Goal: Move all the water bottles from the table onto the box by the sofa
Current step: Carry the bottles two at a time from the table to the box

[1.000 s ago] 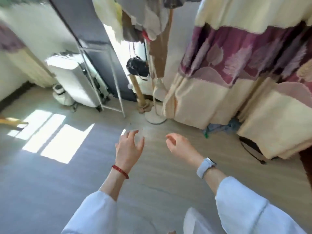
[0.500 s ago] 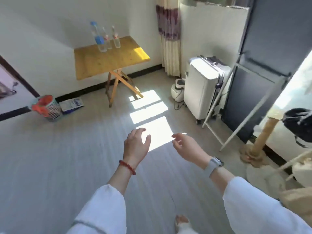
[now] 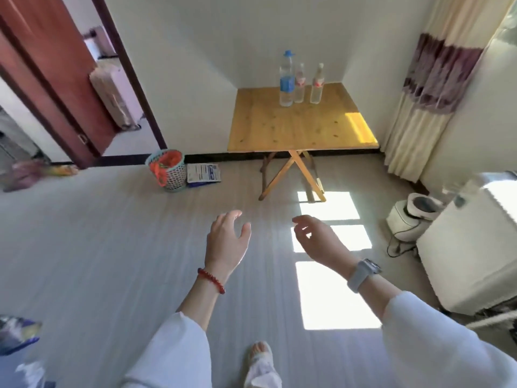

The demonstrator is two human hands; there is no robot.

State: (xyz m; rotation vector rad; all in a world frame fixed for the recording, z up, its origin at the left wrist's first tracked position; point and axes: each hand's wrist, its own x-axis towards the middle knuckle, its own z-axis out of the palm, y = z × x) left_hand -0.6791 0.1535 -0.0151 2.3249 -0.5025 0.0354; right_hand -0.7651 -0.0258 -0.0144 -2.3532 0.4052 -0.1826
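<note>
Three clear water bottles stand upright at the back of a yellow wooden folding table [image 3: 293, 130] against the far wall. The tall one with a blue cap and blue label [image 3: 286, 79] is leftmost, with a smaller red-labelled bottle [image 3: 299, 84] just right of it and another red-labelled bottle [image 3: 317, 84] further right. My left hand [image 3: 226, 242] and my right hand [image 3: 316, 239] hang in the air over the floor, well short of the table, fingers loosely spread and holding nothing. The box and sofa are out of view.
A mesh waste basket [image 3: 167, 170] and a flat packet [image 3: 204, 172] lie on the floor left of the table. An open red door [image 3: 47, 79] is at the left. A curtain [image 3: 428, 88] hangs right of the table, a white suitcase [image 3: 475, 247] and a small appliance [image 3: 411, 214] stand at right.
The view has swung left from the curtains and clothes stand round to the table, which now lies straight ahead and closer. Both hands stay raised and hold nothing.
</note>
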